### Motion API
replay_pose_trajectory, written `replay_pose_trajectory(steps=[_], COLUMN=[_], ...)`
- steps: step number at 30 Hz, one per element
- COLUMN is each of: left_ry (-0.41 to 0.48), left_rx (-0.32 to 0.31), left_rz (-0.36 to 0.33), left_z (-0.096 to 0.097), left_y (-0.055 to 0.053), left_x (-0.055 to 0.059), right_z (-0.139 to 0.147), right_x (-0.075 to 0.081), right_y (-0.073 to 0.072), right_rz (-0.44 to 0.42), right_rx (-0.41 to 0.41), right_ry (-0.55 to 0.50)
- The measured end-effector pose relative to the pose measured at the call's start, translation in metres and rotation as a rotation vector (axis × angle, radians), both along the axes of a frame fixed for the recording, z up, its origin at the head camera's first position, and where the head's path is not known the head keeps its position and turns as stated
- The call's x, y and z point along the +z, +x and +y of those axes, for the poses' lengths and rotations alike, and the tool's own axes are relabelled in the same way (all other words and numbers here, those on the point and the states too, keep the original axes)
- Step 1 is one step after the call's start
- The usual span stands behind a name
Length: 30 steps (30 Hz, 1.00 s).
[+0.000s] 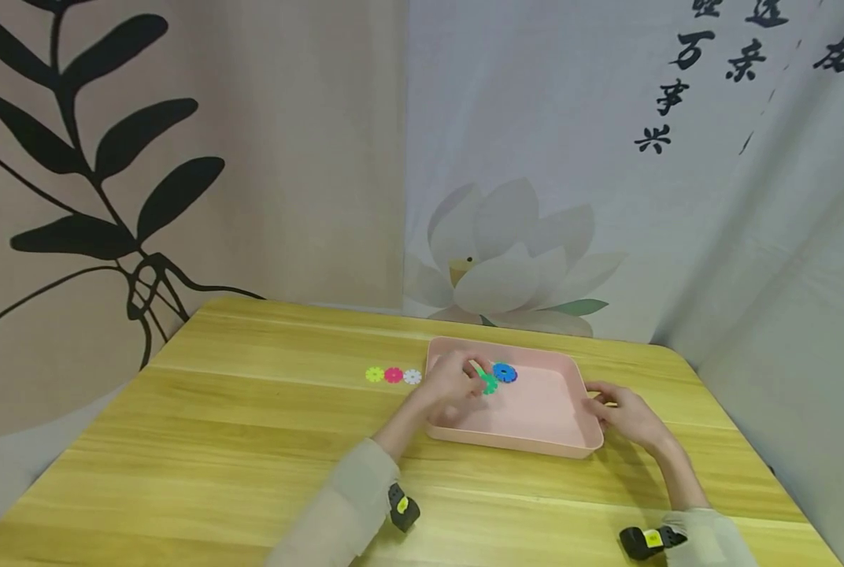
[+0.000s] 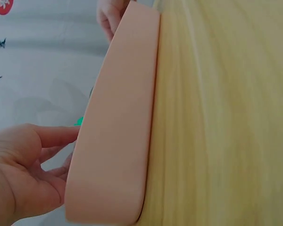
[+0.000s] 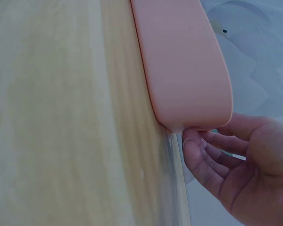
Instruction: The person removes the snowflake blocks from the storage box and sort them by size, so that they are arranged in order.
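My left hand [image 1: 456, 376] reaches over the left rim of a pink tray [image 1: 528, 417] and pinches a green notched plastic disc [image 1: 490, 384], like a snowflake building piece. Just to the right of it, a blue notched disc [image 1: 505, 372] lies in the tray. From the left wrist, the tray wall [image 2: 115, 113] hides most of the green disc [image 2: 79, 121]. At the tray's right end, my right hand [image 1: 629, 413] grips the side wall, with fingers against the outside and around the rim in the right wrist view.
Left of the tray, a yellow disc [image 1: 375, 375], a pink disc [image 1: 394, 376] and a white disc [image 1: 412, 377] lie in a row on the wooden table [image 1: 252, 441]. Printed curtains [image 1: 323, 157] hang behind the table's back edge.
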<state>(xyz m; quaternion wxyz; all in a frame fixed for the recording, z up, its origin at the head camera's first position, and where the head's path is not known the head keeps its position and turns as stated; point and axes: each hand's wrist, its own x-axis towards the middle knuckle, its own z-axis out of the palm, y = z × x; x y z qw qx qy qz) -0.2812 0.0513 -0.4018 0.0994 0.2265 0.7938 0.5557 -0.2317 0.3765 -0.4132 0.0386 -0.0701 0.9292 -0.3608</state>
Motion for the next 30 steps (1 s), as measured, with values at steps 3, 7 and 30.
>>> replay_pose_trajectory(steps=[3, 7, 30], left_ry=[0.061, 0.086, 0.070], left_rx=[-0.005, 0.066, 0.286], left_rz=[0.032, 0.018, -0.027], left_z=[-0.009, -0.020, -0.105], left_y=[-0.005, -0.008, -0.019], left_x=[0.000, 0.001, 0.005], right_z=[0.000, -0.001, -0.003], right_x=[0.000, 0.001, 0.001], right_y=[0.000, 0.000, 0.002], right_rz=[0.000, -0.003, -0.018], right_rx=[0.003, 0.004, -0.014], right_ry=[-0.001, -0.001, -0.019])
